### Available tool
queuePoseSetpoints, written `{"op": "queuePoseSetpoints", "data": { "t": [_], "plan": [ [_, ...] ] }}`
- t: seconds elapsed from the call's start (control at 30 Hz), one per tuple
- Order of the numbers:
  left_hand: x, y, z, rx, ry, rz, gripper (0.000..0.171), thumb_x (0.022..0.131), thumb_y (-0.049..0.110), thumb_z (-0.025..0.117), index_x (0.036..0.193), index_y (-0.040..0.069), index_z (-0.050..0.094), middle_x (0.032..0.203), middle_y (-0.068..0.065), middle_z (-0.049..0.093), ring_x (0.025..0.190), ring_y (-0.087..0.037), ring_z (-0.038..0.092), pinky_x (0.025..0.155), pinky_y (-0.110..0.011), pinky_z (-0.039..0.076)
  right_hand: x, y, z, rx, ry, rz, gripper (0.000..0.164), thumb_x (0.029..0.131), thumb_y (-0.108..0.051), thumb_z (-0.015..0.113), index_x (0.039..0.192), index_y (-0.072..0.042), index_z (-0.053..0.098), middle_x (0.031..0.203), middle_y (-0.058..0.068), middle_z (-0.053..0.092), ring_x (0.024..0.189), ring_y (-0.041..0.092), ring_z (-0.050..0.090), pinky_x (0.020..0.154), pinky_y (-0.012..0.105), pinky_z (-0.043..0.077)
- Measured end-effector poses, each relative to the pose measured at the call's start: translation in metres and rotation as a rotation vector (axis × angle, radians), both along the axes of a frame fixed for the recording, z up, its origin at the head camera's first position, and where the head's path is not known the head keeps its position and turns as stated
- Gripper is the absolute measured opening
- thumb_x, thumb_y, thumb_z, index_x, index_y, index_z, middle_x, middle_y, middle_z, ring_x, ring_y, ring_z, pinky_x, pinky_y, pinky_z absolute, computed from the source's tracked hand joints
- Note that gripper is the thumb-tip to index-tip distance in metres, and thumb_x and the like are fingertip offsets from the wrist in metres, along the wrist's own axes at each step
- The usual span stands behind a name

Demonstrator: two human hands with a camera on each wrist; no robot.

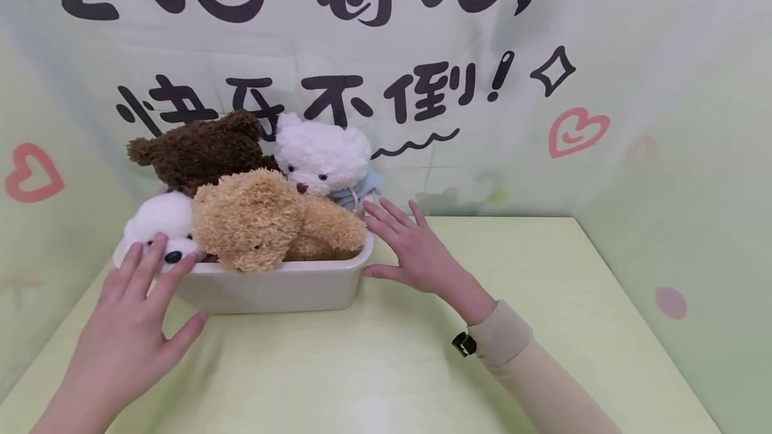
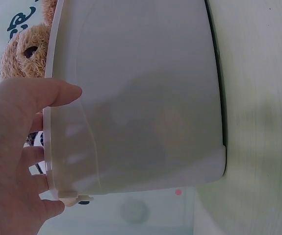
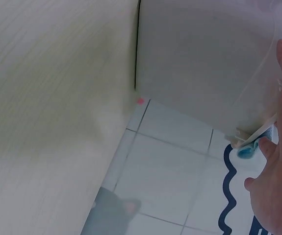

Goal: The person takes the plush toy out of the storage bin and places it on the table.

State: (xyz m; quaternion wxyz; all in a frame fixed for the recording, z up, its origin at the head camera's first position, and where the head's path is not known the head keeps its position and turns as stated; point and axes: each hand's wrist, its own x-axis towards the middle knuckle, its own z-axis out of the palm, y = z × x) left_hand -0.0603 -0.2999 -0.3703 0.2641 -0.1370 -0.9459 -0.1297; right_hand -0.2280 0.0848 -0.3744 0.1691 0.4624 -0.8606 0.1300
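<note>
A white plastic bin point(image 1: 271, 292) stands on the table, filled with stuffed animals. Inside are a dark brown bear point(image 1: 202, 153), a curly tan bear point(image 1: 247, 213), a white bear point(image 1: 322, 149) in light blue clothing and a white plush dog point(image 1: 158, 216) with a black nose. My left hand point(image 1: 129, 333) is at the bin's left front, fingers spread and fairly straight before the dog's face. The left wrist view shows its thumb by the outer wall. Beside the bin's right end is my right hand point(image 1: 416, 253), its fingers extended; whether it touches the rim I cannot tell.
The pale yellow-green table point(image 1: 531, 327) extends to the right of the bin. Behind it hangs a white backdrop point(image 1: 458, 39) with large black lettering, close to the bears. A small black clip point(image 1: 464, 344) sits at my right cuff.
</note>
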Motion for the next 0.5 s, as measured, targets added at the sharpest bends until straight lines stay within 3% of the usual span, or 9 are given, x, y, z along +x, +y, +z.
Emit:
{"op": "queuePoseSetpoints", "data": {
  "t": [0.2, 0.5],
  "plan": [
    [-0.002, 0.007, -0.001, 0.000, -0.002, -0.005, 0.076, 0.097, 0.056, 0.052, 0.155, 0.007, 0.041, 0.168, -0.024, 0.016, 0.152, -0.051, 0.011, 0.121, -0.063, 0.003, -0.002, 0.007, -0.003, -0.024, -0.017, 0.006, 0.087, 0.088, -0.051, 0.076, 0.157, -0.011, 0.041, 0.167, 0.005, 0.030, 0.155, 0.027, 0.020, 0.119, 0.066, 0.014],
    [-0.003, 0.013, -0.002, 0.002, 0.008, 0.004, 0.085, 0.099, 0.071, 0.034, 0.150, 0.005, 0.045, 0.164, -0.029, 0.021, 0.150, -0.053, 0.013, 0.119, -0.067, 0.005, -0.004, 0.009, -0.003, -0.023, -0.040, 0.003, 0.089, 0.088, -0.052, 0.075, 0.159, -0.013, 0.038, 0.168, 0.004, 0.028, 0.156, 0.024, 0.017, 0.121, 0.063, 0.010]
  ]
}}
